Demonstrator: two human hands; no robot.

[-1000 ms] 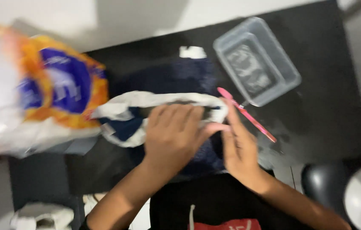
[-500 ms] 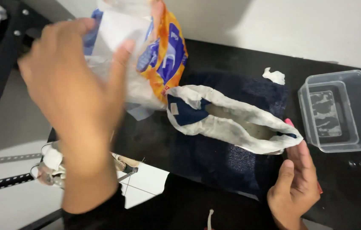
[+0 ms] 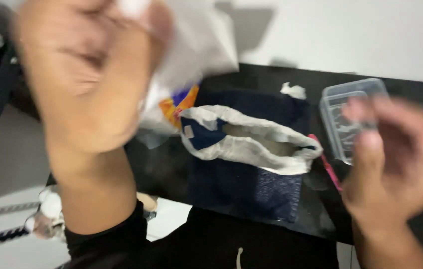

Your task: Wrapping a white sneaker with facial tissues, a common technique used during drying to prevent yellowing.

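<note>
Your left hand (image 3: 91, 74) is clamped on the plastic bag (image 3: 191, 55) raised above the table (image 3: 411, 89); lift it slowly (right hand (image 3: 396, 164) hovers, fingers apart, holding nothing), clear of the navy garment (image 3: 251, 164)

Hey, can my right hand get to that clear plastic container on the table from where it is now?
Probably yes. The right hand hovers open just in front of the clear container, nothing lies between them, and only the pink stick sits nearby.

Black table (image 3: 251, 74), white wall (image 3: 346, 35), pale floor (image 3: 2, 164).
</note>
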